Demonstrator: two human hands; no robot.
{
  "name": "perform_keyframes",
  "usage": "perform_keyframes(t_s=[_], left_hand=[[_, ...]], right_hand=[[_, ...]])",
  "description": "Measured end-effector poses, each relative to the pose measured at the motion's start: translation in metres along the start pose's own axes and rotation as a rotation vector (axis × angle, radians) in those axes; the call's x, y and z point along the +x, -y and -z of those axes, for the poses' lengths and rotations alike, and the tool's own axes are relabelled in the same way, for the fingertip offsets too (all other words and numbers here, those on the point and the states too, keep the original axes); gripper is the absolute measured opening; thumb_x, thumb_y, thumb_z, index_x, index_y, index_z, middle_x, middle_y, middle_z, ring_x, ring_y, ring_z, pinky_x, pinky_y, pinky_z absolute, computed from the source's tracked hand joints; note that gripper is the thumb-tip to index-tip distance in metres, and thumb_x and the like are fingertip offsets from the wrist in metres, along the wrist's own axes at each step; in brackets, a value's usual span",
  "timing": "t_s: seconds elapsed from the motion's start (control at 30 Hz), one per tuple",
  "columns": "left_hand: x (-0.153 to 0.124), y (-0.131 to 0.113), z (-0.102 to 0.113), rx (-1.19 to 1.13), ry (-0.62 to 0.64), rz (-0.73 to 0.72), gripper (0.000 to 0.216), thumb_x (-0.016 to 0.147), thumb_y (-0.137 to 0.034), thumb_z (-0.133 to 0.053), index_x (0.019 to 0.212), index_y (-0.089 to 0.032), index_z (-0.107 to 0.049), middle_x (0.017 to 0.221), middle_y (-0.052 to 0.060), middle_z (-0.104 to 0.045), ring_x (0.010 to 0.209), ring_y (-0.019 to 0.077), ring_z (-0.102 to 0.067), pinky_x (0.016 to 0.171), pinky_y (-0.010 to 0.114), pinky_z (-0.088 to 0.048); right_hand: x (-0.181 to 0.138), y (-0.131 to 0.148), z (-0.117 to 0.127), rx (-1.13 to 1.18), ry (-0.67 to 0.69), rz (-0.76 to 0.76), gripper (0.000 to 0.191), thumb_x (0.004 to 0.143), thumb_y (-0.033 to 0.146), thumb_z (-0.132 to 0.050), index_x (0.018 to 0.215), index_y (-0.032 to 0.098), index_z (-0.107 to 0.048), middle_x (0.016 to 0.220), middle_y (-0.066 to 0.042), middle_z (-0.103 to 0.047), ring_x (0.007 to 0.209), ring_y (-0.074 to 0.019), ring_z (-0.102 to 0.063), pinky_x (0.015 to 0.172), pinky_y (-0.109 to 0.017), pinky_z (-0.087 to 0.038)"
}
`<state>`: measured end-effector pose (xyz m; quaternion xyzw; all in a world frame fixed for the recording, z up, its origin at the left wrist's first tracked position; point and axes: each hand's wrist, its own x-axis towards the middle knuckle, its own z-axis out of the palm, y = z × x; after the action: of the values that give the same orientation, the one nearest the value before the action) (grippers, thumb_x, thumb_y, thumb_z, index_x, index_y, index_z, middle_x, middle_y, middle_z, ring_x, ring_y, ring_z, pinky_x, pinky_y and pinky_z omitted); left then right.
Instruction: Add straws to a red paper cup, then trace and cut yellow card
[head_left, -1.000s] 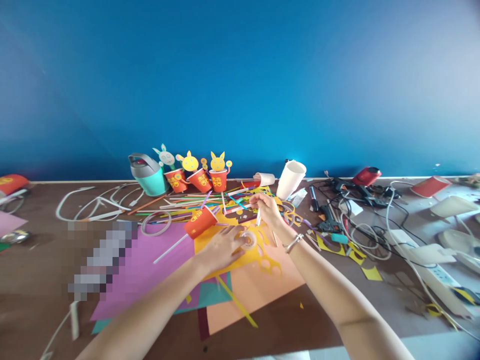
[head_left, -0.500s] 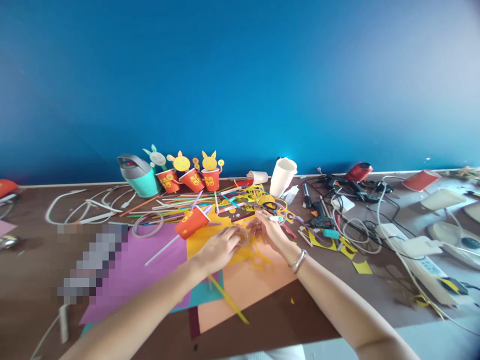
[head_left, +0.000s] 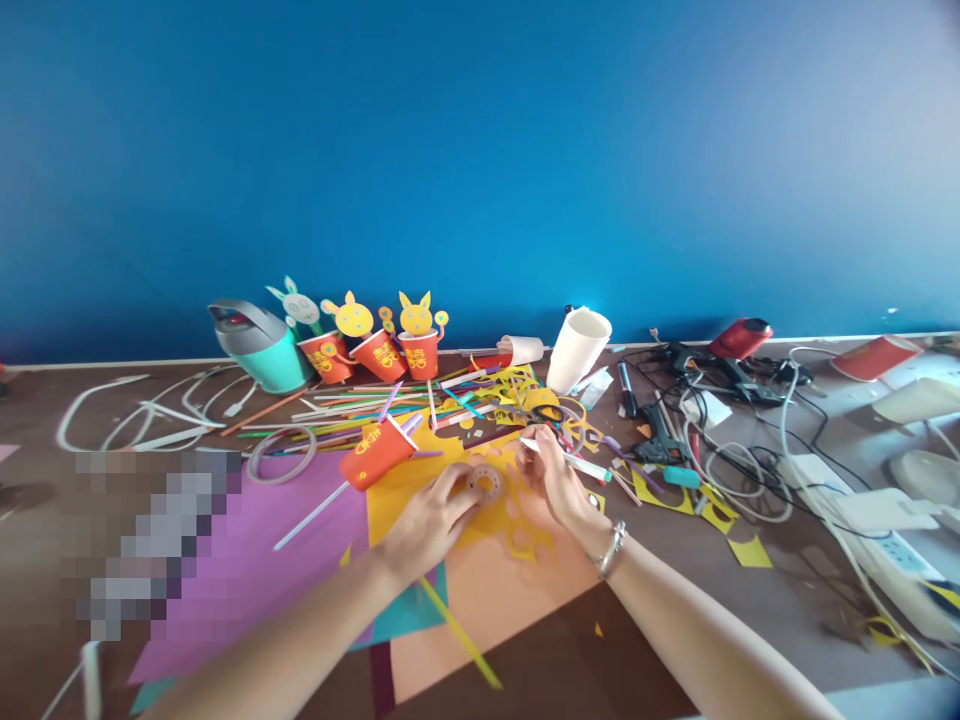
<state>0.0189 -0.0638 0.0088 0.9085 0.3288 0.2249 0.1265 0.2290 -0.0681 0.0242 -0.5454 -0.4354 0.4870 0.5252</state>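
A pale, see-through ring (head_left: 490, 485) with a round central opening and small dots around its band lies over a yellow sheet (head_left: 418, 490), with the fingertips of the left hand (head_left: 429, 517) on its nine o'clock edge. Between two and three o'clock from the ring, a slim white pen (head_left: 588, 467) sits in the right hand (head_left: 559, 485), tilted, its green end toward four o'clock and its white end toward ten. The sheet has cut-out openings toward the ring's four to five o'clock; their edges look blurred.

Head-worn view, forward and down.
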Motion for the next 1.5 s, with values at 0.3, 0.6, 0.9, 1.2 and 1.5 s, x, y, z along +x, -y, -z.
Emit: perform_keyframes(t_s=[0.3, 0.6, 0.9, 1.2, 1.5], left_hand=[[-0.001, 0.011, 0.009, 0.066, 0.080, -0.165, 0.028, 0.093, -0.014, -0.042, 0.114, -0.023, -0.059, 0.114, 0.006, -0.057, 0.094, 0.0158, -0.064, 0.080, 0.029, -0.059], [0.006, 0.004, 0.019, 0.052, 0.110, -0.157, 0.032, 0.096, -0.014, -0.037, 0.119, -0.022, -0.057, 0.106, 0.006, -0.060, 0.097, 0.0154, -0.061, 0.084, 0.028, -0.056], [0.002, 0.000, 0.018, 0.119, 0.147, -0.170, 0.032, 0.091, -0.010, -0.038, 0.111, -0.017, -0.062, 0.115, 0.008, -0.063, 0.090, 0.0175, -0.059, 0.077, 0.029, -0.055], [-0.003, 0.004, 0.016, 0.118, 0.167, -0.212, 0.037, 0.091, -0.013, -0.038, 0.121, -0.016, -0.060, 0.123, 0.008, -0.063, 0.098, 0.0197, -0.059, 0.085, 0.033, -0.054], [-0.004, 0.001, 0.016, 0.135, 0.168, -0.192, 0.037, 0.091, -0.014, -0.038, 0.120, -0.018, -0.060, 0.123, 0.005, -0.064, 0.102, 0.0198, -0.058, 0.087, 0.033, -0.051]], right_hand=[[0.005, 0.010, -0.004, -0.159, 0.099, -0.162, 0.037, 0.088, 0.052, -0.044, 0.067, 0.022, -0.047, 0.053, 0.003, -0.043, 0.048, -0.0128, -0.040, 0.046, -0.027, -0.033], [0.032, 0.006, -0.007, -0.215, 0.283, -0.206, 0.025, 0.078, 0.041, -0.066, 0.074, 0.019, -0.056, 0.061, 0.003, -0.056, 0.049, -0.0093, -0.046, 0.043, -0.021, -0.035], [0.031, -0.006, -0.007, -0.168, 0.305, -0.173, 0.025, 0.091, 0.044, -0.051, 0.086, 0.020, -0.058, 0.066, 0.001, -0.054, 0.057, -0.0108, -0.049, 0.050, -0.023, -0.039], [0.024, -0.003, -0.006, -0.311, 0.316, -0.085, 0.018, 0.094, 0.039, -0.046, 0.092, 0.024, -0.056, 0.084, -0.004, -0.060, 0.075, -0.0166, -0.057, 0.067, -0.029, -0.048], [0.022, -0.005, -0.006, -0.253, 0.329, -0.127, 0.018, 0.094, 0.039, -0.048, 0.089, 0.023, -0.053, 0.080, -0.001, -0.056, 0.072, -0.0139, -0.054, 0.062, -0.024, -0.046]])
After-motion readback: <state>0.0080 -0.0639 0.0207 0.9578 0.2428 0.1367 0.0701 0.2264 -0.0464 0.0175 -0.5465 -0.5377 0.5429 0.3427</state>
